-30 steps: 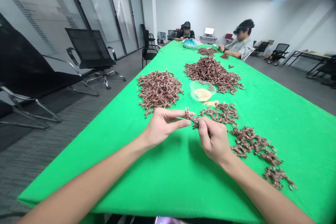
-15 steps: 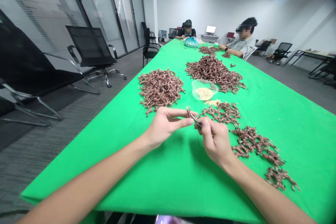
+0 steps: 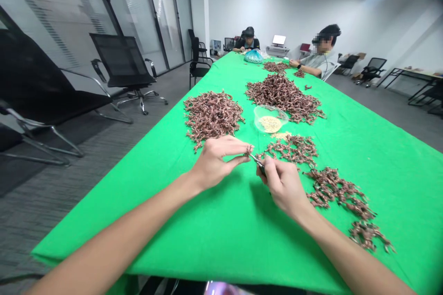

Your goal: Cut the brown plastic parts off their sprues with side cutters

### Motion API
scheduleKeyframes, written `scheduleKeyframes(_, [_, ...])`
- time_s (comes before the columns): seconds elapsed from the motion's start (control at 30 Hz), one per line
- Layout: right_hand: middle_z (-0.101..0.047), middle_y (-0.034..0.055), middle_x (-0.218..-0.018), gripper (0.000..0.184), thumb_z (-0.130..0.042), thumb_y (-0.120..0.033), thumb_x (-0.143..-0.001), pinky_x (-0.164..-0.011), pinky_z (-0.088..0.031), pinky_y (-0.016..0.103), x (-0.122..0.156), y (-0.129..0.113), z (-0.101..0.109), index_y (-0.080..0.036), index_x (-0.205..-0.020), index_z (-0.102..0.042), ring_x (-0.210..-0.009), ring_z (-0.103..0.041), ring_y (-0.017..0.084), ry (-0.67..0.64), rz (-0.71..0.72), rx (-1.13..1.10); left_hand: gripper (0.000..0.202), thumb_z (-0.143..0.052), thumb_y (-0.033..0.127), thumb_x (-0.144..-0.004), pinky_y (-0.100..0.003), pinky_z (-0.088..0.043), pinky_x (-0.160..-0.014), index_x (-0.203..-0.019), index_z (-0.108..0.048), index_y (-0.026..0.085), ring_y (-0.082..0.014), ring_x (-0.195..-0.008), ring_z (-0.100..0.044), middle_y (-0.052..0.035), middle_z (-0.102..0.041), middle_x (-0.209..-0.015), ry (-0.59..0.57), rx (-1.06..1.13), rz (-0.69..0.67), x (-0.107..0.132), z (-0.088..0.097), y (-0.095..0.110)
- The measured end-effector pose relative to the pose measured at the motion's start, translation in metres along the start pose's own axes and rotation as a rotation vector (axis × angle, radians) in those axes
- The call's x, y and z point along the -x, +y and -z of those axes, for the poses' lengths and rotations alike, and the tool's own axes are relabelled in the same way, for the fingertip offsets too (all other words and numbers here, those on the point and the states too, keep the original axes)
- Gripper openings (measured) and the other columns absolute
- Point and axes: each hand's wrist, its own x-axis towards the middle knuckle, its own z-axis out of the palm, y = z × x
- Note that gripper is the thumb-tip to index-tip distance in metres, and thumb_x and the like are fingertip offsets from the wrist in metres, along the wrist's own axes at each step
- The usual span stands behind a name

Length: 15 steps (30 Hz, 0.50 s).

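Over the near part of the table, my left hand [image 3: 216, 161] pinches a small brown figure [image 3: 248, 150] between thumb and fingertips. The figure's fine shape is too small to make out. My right hand [image 3: 285, 182] is closed round slim tweezers [image 3: 255, 160], with a dark grip and shiny metal tips. Those tips point left and reach the figure. Just beyond my left hand lies a heap of brown figures [image 3: 213, 115]. A looser spread of brown figures [image 3: 294, 150] lies past my right hand.
A clear plastic bowl [image 3: 271, 120] holds small pale pieces, with pale pieces [image 3: 282, 136] spilled beside it. Behind stands a bigger brown heap [image 3: 284, 94]. More brown figures [image 3: 341, 189] lie right of my right forearm. Two people sit farther along the green-covered table [image 3: 214, 235]. Office chairs [image 3: 119, 67] stand left.
My left fingers have closed in on the brown figure and shifted slightly left. The tweezers stay at the figure. The view has shifted a little.
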Motion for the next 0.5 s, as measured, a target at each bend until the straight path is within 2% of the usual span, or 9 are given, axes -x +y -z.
scheduleKeyframes(0.07, [-0.045,-0.0025,-0.050,0.055,-0.036,-0.049,-0.102,-0.051,-0.027,0.027,-0.001,0.000,0.000,-0.019,-0.058,-0.052,-0.047,-0.040,0.012,-0.020,-0.051,-0.008,0.020,-0.069,0.017,-0.086,-0.040,-0.056,-0.087,-0.104,-0.077,0.020,-0.0224,-0.098,-0.070,-0.0077,-0.077,-0.106,-0.041,-0.115,-0.106,0.001,0.002,-0.004])
scheduleKeyframes(0.17, [-0.045,-0.0019,-0.049,0.059,-0.036,-0.054,-0.101,-0.050,-0.028,0.027,-0.003,0.002,0.000,-0.019,-0.056,-0.051,-0.047,-0.041,0.013,-0.057,-0.107,-0.029,0.025,-0.063,0.016,-0.089,-0.041,-0.054,-0.091,-0.109,-0.075,0.024,-0.0232,-0.103,-0.068,-0.0063,-0.076,-0.112,-0.115,-0.190,-0.083,0.003,0.004,-0.005])
scheduleKeyframes(0.27, [-0.049,-0.0009,-0.048,0.060,-0.036,-0.056,-0.101,-0.048,-0.030,0.027,-0.005,0.004,0.003,-0.018,-0.058,-0.055,-0.045,-0.044,0.014,-0.123,-0.164,-0.072,0.025,-0.063,0.018,-0.089,-0.042,-0.050,-0.097,-0.107,-0.076,0.028,-0.0243,-0.107,-0.066,-0.0056,-0.075,-0.114,-0.151,-0.135,0.050,0.003,0.004,0.000])
scheduleKeyframes(0.33, [-0.052,-0.0005,-0.049,0.058,-0.036,-0.055,-0.101,-0.048,-0.031,0.027,-0.005,0.005,0.005,-0.018,-0.061,-0.058,-0.045,-0.046,0.014,-0.123,-0.173,-0.084,0.021,-0.067,0.021,-0.087,-0.043,-0.049,-0.098,-0.103,-0.078,0.027,-0.0257,-0.106,-0.066,-0.0067,-0.076,-0.110,-0.085,-0.072,0.143,0.003,0.003,0.003])
scheduleKeyframes(0.43, [-0.051,-0.0011,-0.052,0.052,-0.038,-0.049,-0.102,-0.049,-0.031,0.027,-0.005,0.005,0.009,-0.019,-0.064,-0.057,-0.047,-0.047,0.014,0.006,-0.057,0.005,0.019,-0.076,0.029,-0.080,-0.042,-0.052,-0.094,-0.097,-0.080,0.022,-0.0267,-0.098,-0.069,-0.0096,-0.077,-0.103,0.044,0.047,0.333,0.000,0.001,0.004])
scheduleKeyframes(0.5, [-0.048,-0.0020,-0.054,0.046,-0.039,-0.042,-0.102,-0.050,-0.029,0.028,-0.005,0.004,0.010,-0.019,-0.064,-0.054,-0.047,-0.044,0.013,0.091,0.072,0.110,0.024,-0.080,0.033,-0.076,-0.039,-0.056,-0.086,-0.095,-0.080,0.018,-0.0264,-0.092,-0.071,-0.0107,-0.078,-0.100,0.054,0.160,0.460,-0.001,0.001,0.004])
